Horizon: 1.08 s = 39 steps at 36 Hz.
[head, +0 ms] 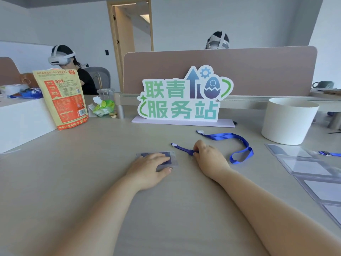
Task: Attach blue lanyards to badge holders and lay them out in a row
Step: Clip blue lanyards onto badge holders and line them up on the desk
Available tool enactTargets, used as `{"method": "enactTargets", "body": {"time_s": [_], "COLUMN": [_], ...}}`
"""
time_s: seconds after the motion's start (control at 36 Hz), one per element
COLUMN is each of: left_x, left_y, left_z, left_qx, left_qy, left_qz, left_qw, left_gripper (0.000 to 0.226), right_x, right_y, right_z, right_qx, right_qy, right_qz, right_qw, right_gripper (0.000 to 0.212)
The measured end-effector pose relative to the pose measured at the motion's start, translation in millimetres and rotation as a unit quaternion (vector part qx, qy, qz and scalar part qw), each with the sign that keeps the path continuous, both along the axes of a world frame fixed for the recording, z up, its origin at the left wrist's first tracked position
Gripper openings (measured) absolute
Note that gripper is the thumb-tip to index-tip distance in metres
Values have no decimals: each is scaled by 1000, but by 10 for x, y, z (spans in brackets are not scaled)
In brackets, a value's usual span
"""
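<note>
Pale grey walls (184,24), wood-framed doorway (133,34) (open), mauve desk divider (258,71), beige tabletop (88,163)

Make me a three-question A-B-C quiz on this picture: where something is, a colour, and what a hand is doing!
1. Where does the white tub stand? A) right of the sign B) left of the sign C) on the floor
2. What colour is the lanyard? A) red B) blue C) yellow
3. What does the left hand do? A) waves in the air B) holds a cup C) rests flat on a badge holder
Answers: 1 A, the tub stands at the sign's right; 2 B, its strap is bright blue; 3 C, the hand lies flat on the holder.
</note>
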<state>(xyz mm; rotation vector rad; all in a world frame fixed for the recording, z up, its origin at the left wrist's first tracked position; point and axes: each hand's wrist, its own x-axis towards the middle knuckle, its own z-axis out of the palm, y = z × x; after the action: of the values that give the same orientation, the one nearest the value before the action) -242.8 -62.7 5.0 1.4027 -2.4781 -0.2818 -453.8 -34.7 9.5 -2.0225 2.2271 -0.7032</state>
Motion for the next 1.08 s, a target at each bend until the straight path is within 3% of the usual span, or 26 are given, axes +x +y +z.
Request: {"method": "enactTargets", "body": {"time_s": [0.11, 0.33, 0.42, 0.75, 0.81, 0.89, 1.0, 1.08], "left_x": [-51, -449, -690, -1399, -1406, -1399, -1391, -1391], "left_y": [-20, -231, -336, -737, -802, -833, -803, -807], "left_z": [-42, -41, -57, -80, -103, -105, -81, -89], "left_qx": [-18, -13, -9, -19, -17, -5, -20, -29], "left_qy": [-30, -64, -59, -52, -45, -32, -21, -23], "left_qz": [-11, -47, -52, -102, -105, -103, -108, -110], "left_qw": [999, 997, 997, 993, 993, 994, 994, 993], "left_gripper": [49, 47, 45, 39, 36, 40, 43, 43], "right_x": [18, -53, -112, -626, -719, -890, -1129, -1392], "right_y": [16, 80, 109, 7, -27, -96, -163, -244], "right_z": [-7, 14, 48, 243, 249, 261, 347, 490], "right_qx": [-4, 46, 51, 148, 141, 116, 65, 7], "right_qy": [7, 134, 142, 54, 31, 2, -120, -151], "right_qz": [17, -36, -55, -67, -81, -119, -137, -159], "right_qw": [1000, 989, 987, 985, 986, 986, 981, 976], "right_gripper": [38, 31, 29, 23, 13, 24, 15, 14]}}
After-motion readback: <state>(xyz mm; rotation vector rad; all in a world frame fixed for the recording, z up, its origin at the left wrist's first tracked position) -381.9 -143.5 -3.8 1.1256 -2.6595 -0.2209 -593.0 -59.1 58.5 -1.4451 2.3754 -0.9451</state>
